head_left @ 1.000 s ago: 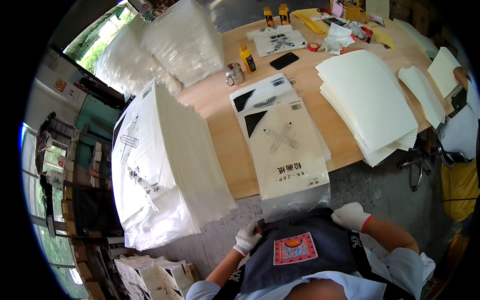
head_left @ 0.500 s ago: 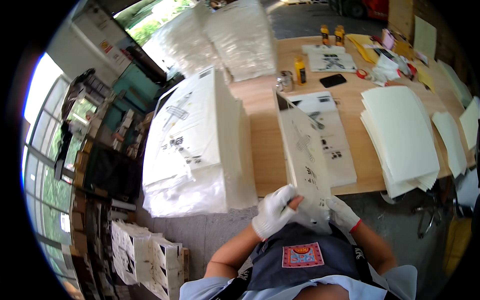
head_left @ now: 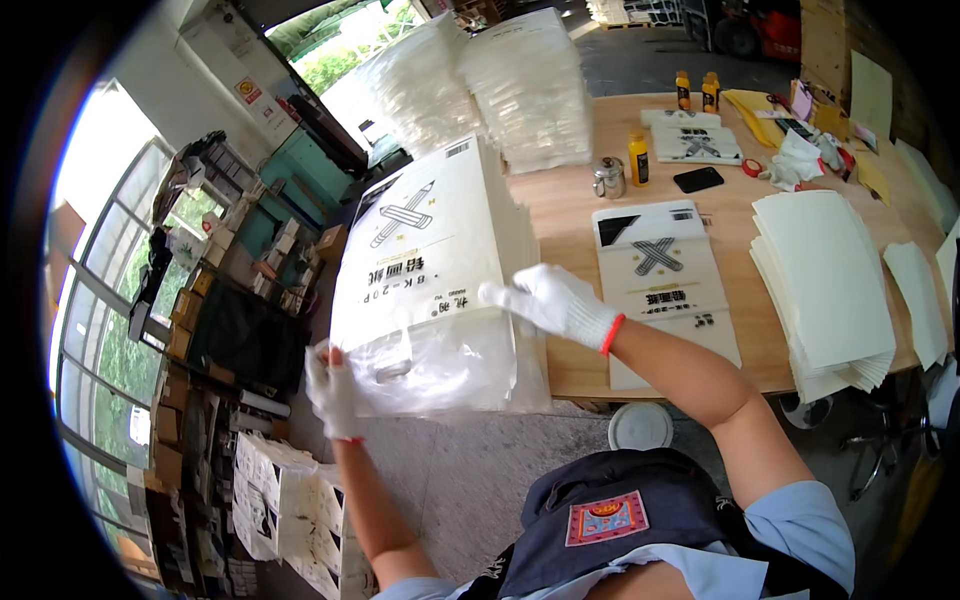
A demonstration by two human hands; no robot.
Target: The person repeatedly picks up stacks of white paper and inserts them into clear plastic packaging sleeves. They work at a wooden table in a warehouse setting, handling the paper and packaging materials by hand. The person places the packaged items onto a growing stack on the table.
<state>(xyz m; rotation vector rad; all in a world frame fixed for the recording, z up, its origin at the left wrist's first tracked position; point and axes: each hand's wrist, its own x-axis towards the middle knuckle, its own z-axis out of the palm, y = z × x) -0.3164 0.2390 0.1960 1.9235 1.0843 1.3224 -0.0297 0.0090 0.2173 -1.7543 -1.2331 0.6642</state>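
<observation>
A tall stack of printed packs of paper in clear plastic sleeves (head_left: 410, 260) stands at the left of the table, its loose plastic ends toward me. My left hand (head_left: 332, 395), in a white glove with bare fingertips, is at the near left corner of this stack, fingers up along its edge. My right hand (head_left: 565, 303), also gloved, reaches over the near right edge, fingers stretched out across the top pack. Neither hand visibly grips anything. A low pile of printed plastic sleeves (head_left: 650, 295) lies flat to the right of the stack.
Plain white sheets (head_left: 825, 280) are piled at the right. Behind are a metal mug (head_left: 608, 178), an orange bottle (head_left: 638, 160), a phone (head_left: 698, 180) and wrapped bundles (head_left: 530, 90). A round white lid (head_left: 640, 426) shows below the table edge; packed stacks (head_left: 290, 510) stand low left.
The pack I held upright in both hands above the low pile is out of them. Both hands have moved left to the tall stack and spread apart.
</observation>
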